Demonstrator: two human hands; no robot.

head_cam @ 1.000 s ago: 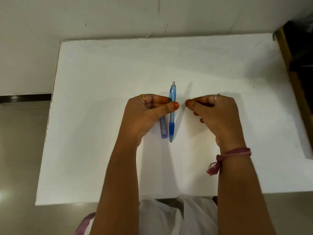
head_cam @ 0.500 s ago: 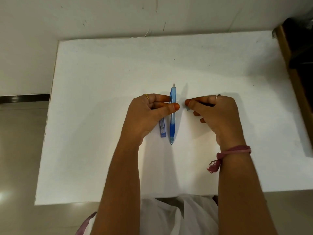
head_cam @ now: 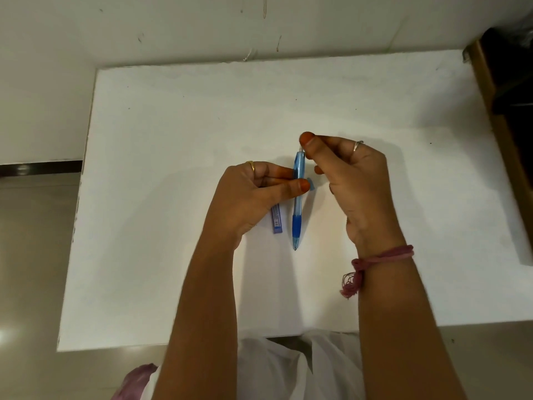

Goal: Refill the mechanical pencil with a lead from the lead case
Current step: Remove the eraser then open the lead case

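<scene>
Above the middle of the white table [head_cam: 173, 140], left hand [head_cam: 253, 194] closed on the blue mechanical pencil [head_cam: 297, 197], thumb and fingers pinching the barrel, tip pointing toward the body and the open back end pointing away. Same hand also keeping the lead case [head_cam: 277, 222] under the palm, only its lower part showing, just beside the pencil. Right hand [head_cam: 352, 174] raised at the back end of the pencil, thumb and forefinger pressed together there as if pinching something very thin; cannot tell if a lead is really between them, too fine to see. Small blue piece [head_cam: 311, 183] visible between the two hands, perhaps the pencil cap, not sure, and cannot tell whether held or lying on the table. Judged step: feeding a lead into the barrel opening. Possible troubles: lead snapping if pushed at an angle or squeezed too hard; lead missing the narrow hole and falling on the white surface, hard to find again; case slipping from the crowded left hand; small blue piece rolling away if knocked
</scene>
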